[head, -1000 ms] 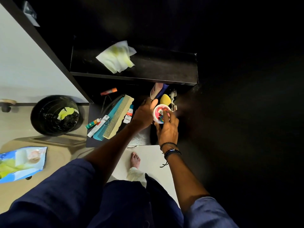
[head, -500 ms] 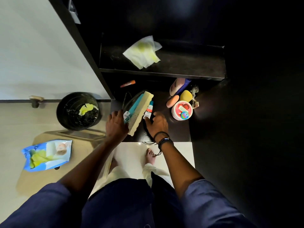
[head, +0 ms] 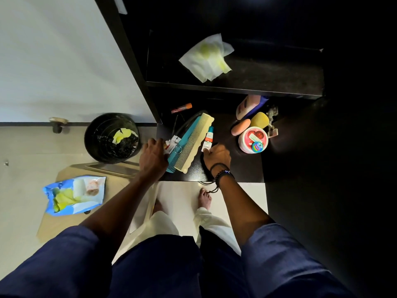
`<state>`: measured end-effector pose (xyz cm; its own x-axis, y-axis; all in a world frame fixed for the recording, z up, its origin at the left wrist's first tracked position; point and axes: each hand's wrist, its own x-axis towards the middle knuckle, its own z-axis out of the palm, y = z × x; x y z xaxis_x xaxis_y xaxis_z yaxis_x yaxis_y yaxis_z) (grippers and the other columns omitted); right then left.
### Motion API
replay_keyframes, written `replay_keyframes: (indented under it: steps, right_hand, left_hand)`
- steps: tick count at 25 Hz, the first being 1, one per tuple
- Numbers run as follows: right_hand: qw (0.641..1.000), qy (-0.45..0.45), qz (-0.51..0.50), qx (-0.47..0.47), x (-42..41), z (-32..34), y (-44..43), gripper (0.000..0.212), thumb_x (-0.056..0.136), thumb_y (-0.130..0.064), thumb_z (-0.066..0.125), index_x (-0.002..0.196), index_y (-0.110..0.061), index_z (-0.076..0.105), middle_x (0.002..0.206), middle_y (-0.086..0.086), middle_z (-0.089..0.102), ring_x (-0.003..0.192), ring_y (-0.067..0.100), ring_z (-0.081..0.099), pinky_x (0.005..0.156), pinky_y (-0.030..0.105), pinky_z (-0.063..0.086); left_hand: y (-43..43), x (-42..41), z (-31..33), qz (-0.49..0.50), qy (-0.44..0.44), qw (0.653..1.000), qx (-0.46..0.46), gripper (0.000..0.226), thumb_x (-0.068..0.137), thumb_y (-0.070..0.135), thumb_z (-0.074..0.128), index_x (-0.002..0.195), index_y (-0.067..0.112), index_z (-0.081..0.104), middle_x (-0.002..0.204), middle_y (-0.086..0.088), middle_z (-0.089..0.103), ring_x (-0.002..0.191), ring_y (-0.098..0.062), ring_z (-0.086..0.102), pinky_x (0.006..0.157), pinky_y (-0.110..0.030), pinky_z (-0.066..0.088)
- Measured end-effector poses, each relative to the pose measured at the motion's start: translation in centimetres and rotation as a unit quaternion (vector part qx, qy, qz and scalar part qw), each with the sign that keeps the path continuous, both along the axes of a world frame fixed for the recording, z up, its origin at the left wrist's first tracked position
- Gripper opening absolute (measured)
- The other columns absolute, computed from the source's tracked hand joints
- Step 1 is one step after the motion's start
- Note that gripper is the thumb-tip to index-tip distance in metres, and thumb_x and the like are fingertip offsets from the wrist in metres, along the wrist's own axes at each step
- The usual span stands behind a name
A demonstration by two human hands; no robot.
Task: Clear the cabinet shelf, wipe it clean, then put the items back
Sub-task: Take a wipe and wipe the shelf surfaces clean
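A crumpled white and yellow wipe (head: pixel 206 57) lies on the dark upper cabinet shelf (head: pixel 236 89). Below it, a lower dark surface (head: pixel 227 168) carries a cream comb (head: pixel 196 143) over a teal comb (head: pixel 184 139), a small white tube (head: pixel 208 138), a pink round tub (head: pixel 250 136) and a yellow sponge (head: pixel 260 119). My left hand (head: pixel 153 157) curls over small tubes and a key ring left of the combs. The fingers of my right hand (head: pixel 217 154) close on the white tube's near end.
A pink and blue bottle (head: pixel 247 106), a pink oval (head: pixel 240 130) and a metal clip (head: pixel 271 121) sit near the tub. A red stick (head: pixel 181 108) lies further back. A black bin (head: pixel 111 137) and a blue wipes pack (head: pixel 74 195) are on the floor at left.
Both hands left the pink tub and moved left. The left hand now covers the small tubes beside the combs, and the right hand rests at the white tube. The tub stands alone.
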<state>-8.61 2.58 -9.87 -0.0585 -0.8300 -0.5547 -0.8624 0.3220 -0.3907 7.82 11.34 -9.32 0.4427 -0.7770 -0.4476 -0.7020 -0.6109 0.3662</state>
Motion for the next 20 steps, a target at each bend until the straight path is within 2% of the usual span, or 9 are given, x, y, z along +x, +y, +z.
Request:
replay_keyframes:
  steps: [3, 6, 11, 14, 16, 20]
  right_hand:
    - [1.000, -0.006, 0.004, -0.030, 0.3, 0.3, 0.0, 0.042, 0.087, -0.039, 0.062, 0.112, -0.006, 0.053, 0.112, 0.015, 0.064, 0.107, 0.034, 0.059, 0.085, 0.034, 0.046]
    - [0.999, 0.008, 0.024, -0.043, 0.8, 0.1, -0.5, 0.049, 0.087, -0.036, 0.063, 0.119, -0.003, 0.045, 0.118, 0.017, 0.059, 0.110, 0.036, 0.057, 0.086, 0.037, 0.046]
    - [1.000, 0.019, 0.021, 0.004, 0.2, -0.3, -0.9, 0.041, 0.088, -0.036, 0.061, 0.114, -0.005, 0.057, 0.117, 0.017, 0.062, 0.112, 0.035, 0.058, 0.088, 0.037, 0.048]
    - [1.000, 0.015, 0.021, -0.017, -1.7, 0.0, 0.4, 0.031, 0.091, -0.030, 0.056, 0.109, -0.005, 0.059, 0.113, 0.017, 0.063, 0.108, 0.035, 0.058, 0.087, 0.037, 0.047]
    - [0.998, -0.005, 0.007, -0.056, -3.2, 0.7, 1.4, 0.024, 0.092, -0.026, 0.053, 0.104, -0.006, 0.058, 0.107, 0.016, 0.066, 0.100, 0.035, 0.061, 0.081, 0.037, 0.048]
    - [0.994, -0.018, 0.031, -0.101, -6.5, 1.3, 2.6, 0.022, 0.094, -0.024, 0.052, 0.108, -0.007, 0.057, 0.105, 0.016, 0.068, 0.095, 0.035, 0.064, 0.081, 0.044, 0.054]
  left_hand:
    - [-0.4, -0.5, -0.4, 0.005, 0.010, 1.000, 0.005, 0.032, 0.087, 0.020, 0.060, 0.115, 0.007, 0.052, 0.115, -0.017, 0.054, 0.099, -0.031, 0.056, 0.067, -0.034, 0.045]
    - [-0.6, -1.3, -0.8, 0.021, 0.031, 0.999, -0.005, 0.027, 0.087, 0.016, 0.060, 0.110, 0.003, 0.054, 0.111, -0.018, 0.055, 0.095, -0.033, 0.057, 0.067, -0.037, 0.049]
    - [-1.4, -3.7, -0.9, 0.042, 0.059, 0.997, -0.031, 0.021, 0.089, 0.019, 0.057, 0.104, 0.006, 0.053, 0.104, -0.017, 0.058, 0.086, -0.037, 0.063, 0.068, -0.046, 0.056]
    - [-2.4, -6.4, -0.5, 0.033, 0.111, 0.991, -0.063, 0.014, 0.091, 0.014, 0.056, 0.102, 0.006, 0.053, 0.110, -0.014, 0.064, 0.086, -0.031, 0.068, 0.062, -0.036, 0.058]
    - [-3.3, -8.3, -0.4, 0.034, 0.137, 0.987, -0.072, 0.020, 0.090, 0.015, 0.057, 0.108, 0.007, 0.052, 0.117, -0.011, 0.065, 0.091, -0.028, 0.069, 0.065, -0.028, 0.057]
    - [-5.0, -12.1, 0.2, 0.038, 0.179, 0.982, -0.053, 0.038, 0.087, 0.011, 0.061, 0.124, 0.009, 0.051, 0.126, -0.010, 0.060, 0.111, -0.027, 0.062, 0.084, -0.031, 0.052]
